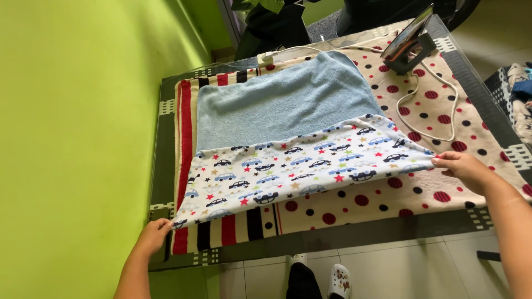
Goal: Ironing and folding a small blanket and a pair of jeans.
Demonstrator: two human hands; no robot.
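A white cloth printed with small cars and stars [299, 166] lies stretched across the near part of the table, over a light blue towel [282, 102]. My left hand [154, 233] pinches its left corner near the table's front left edge. My right hand [464, 167] pinches its right corner, held slightly above the blanket. Beneath both lies a cream blanket with red and black dots [421, 191] and red, black and cream stripes at its left end.
An iron [409, 45] stands tilted at the far right of the table, its white cord [438, 105] looping over the blanket. A glass table edge [343, 238] runs along the front. A green wall [72, 138] is at left. My feet in white clogs [339, 279] show below.
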